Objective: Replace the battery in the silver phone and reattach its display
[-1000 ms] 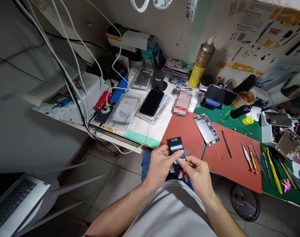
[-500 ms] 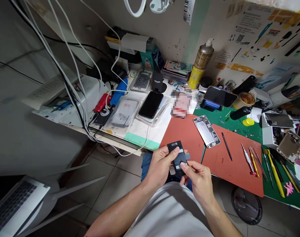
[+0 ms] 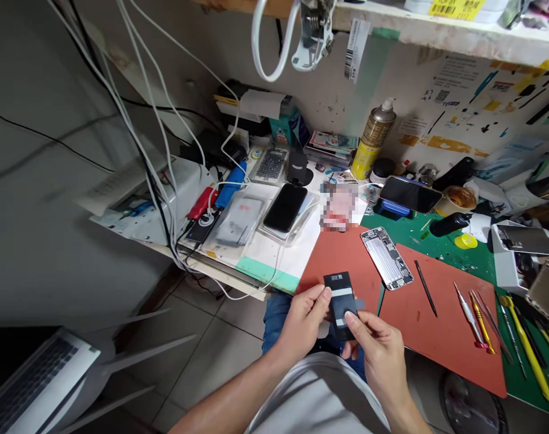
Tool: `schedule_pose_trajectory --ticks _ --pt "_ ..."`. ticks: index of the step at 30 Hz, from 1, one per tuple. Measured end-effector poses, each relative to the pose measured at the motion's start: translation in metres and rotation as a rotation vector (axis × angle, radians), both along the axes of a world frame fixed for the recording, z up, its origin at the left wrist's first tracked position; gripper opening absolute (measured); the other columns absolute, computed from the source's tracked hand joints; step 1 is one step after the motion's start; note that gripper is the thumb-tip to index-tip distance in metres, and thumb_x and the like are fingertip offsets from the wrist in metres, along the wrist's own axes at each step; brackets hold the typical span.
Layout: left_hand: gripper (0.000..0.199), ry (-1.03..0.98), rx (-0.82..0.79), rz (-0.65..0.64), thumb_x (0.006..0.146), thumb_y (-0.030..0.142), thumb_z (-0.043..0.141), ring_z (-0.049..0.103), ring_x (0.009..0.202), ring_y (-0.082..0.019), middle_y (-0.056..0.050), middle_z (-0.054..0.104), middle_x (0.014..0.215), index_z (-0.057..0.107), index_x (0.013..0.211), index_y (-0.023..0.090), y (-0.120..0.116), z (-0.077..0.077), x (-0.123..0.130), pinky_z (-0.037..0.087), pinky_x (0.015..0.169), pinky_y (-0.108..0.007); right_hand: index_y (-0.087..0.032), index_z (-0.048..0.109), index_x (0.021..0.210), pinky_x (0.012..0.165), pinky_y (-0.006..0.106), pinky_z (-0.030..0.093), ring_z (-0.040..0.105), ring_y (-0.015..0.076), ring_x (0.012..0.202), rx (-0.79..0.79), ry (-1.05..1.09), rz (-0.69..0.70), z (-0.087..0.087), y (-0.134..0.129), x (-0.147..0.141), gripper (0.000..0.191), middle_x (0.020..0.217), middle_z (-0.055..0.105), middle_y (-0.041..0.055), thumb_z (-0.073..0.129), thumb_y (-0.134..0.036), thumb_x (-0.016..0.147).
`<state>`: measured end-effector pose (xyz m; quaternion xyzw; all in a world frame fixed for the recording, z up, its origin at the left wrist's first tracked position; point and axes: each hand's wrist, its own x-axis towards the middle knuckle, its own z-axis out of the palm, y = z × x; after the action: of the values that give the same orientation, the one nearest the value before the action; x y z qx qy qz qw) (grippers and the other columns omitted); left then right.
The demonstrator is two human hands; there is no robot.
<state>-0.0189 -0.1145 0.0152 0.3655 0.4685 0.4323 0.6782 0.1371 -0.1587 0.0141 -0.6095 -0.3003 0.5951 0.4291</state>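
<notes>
Between my hands, just off the table's front edge, is a black phone battery [image 3: 341,282] with pale strips across its face and a small translucent tab on its right side. My left hand [image 3: 307,316] grips its left edge, thumb on top. My right hand [image 3: 377,340] pinches the lower right part, with the thumb pressed on the face and the fingers underneath. An opened phone housing [image 3: 385,258], its long battery bay bare and circuit board showing, lies beyond on the red mat [image 3: 441,319]. A thin black pry stick [image 3: 425,288] rests to the right of the housing.
Several screwdrivers [image 3: 468,313], tweezers and a yellow brush [image 3: 527,349] lie at the right. A black phone [image 3: 285,208] rests on the left, near a plastic case [image 3: 235,223]. A spray can [image 3: 374,138] stands at the back. White cables [image 3: 156,126] hang at the left.
The view has tilted up, so the scene sits lower. My left thumb has slid from the battery's face to its left edge, uncovering a pale strip. My right hand still pinches the battery.
</notes>
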Motion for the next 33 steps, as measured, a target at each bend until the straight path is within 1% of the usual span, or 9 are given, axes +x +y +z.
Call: schedule_pose_trajectory --ticks 4,7,11,16,21,24,28,30,33 --pt "0.05 0.587 0.392 0.08 0.108 0.046 0.051 0.072 0.113 -0.025 -0.012 0.077 0.122 0.058 0.15 0.021 0.035 0.006 -0.047 0.054 0.105 -0.04 -0.016 0.08 0.082 0.045 0.024 0.046 0.059 0.0156 0.045 -0.015 -0.039 -0.083 -0.007 -0.001 0.012 0.043 0.051 0.062 0.0027 0.087 -0.058 0.078" --pt "0.048 1.13 0.696 0.237 0.107 0.041 0.049 0.057 0.133 -0.032 -0.019 0.066 0.139 0.062 0.145 0.016 0.076 0.008 -0.086 0.042 0.118 -0.051 -0.015 0.081 0.085 0.046 0.024 0.047 0.057 0.0157 0.046 -0.036 -0.061 -0.107 -0.014 -0.002 0.018 0.044 0.05 0.062 0.003 0.087 -0.058 0.078" --pt "0.055 1.485 0.739 0.157 0.106 0.042 0.049 0.043 0.143 -0.04 -0.025 0.046 0.156 0.053 0.155 0.017 0.113 -0.002 -0.106 0.037 0.119 -0.062 -0.015 0.081 0.088 0.049 0.025 0.048 0.058 0.0167 0.048 -0.073 -0.067 -0.053 -0.021 -0.005 0.017 0.047 0.051 0.063 0.0035 0.086 -0.061 0.078" --pt "0.051 1.568 0.693 0.138 0.107 0.043 0.049 0.033 0.152 -0.043 -0.024 0.034 0.166 0.057 0.151 0.019 0.12 -0.019 -0.103 0.032 0.12 -0.067 -0.015 0.082 0.087 0.048 0.026 0.048 0.058 0.0177 0.047 -0.096 -0.085 -0.01 -0.028 -0.007 0.014 0.052 0.049 0.062 0.0044 0.084 -0.066 0.076" --pt "0.049 1.406 0.709 0.224 0.106 0.042 0.051 0.03 0.156 -0.043 -0.024 0.035 0.168 0.06 0.147 0.016 0.104 -0.003 -0.099 0.027 0.124 -0.066 -0.015 0.081 0.085 0.049 0.026 0.049 0.058 0.0181 0.047 -0.117 -0.055 -0.006 -0.025 -0.005 0.016 0.051 0.048 0.062 0.0042 0.086 -0.065 0.074" --pt "0.04 1.038 0.658 0.277 0.106 0.043 0.052 0.06 0.13 -0.032 -0.019 0.068 0.135 0.07 0.132 0.018 0.067 0.012 -0.08 0.044 0.115 -0.052 -0.015 0.081 0.082 0.051 0.028 0.051 0.059 0.0193 0.048 -0.112 -0.06 0.003 -0.022 -0.005 0.016 0.051 0.05 0.063 0.0057 0.085 -0.065 0.074" --pt "0.044 0.195 0.158 -0.1 0.099 0.056 0.065 0.074 0.093 -0.023 -0.011 0.079 0.103 0.073 0.121 0.019 0.015 0.015 -0.03 0.057 0.088 -0.036 -0.014 0.082 0.085 0.053 0.029 0.052 0.06 0.0199 0.05 -0.082 -0.109 0.02 -0.023 -0.006 0.013 0.054 0.054 0.067 0.0075 0.083 -0.068 0.075" --pt "0.055 -0.077 -0.014 -0.068 0.084 0.057 0.083 0.075 0.09 -0.023 -0.011 0.079 0.103 0.073 0.12 0.017 0.001 0.01 -0.009 0.057 0.086 -0.033 -0.015 0.082 0.087 0.053 0.028 0.052 0.06 0.0195 0.05 -0.065 -0.145 0.075 -0.025 -0.007 0.012 0.055 0.054 0.068 0.007 0.081 -0.069 0.077" --pt "0.047 -0.106 -0.137 0.058 0.08 0.054 0.087 0.072 0.08 -0.021 -0.011 0.078 0.088 0.076 0.096 0.012 -0.003 0.004 0.006 0.055 0.079 -0.031 -0.016 0.081 0.085 0.053 0.027 0.051 0.059 0.018 0.049 -0.029 -0.212 0.141 -0.027 -0.006 0.009 0.055 0.053 0.067 0.0055 0.078 -0.07 0.079"
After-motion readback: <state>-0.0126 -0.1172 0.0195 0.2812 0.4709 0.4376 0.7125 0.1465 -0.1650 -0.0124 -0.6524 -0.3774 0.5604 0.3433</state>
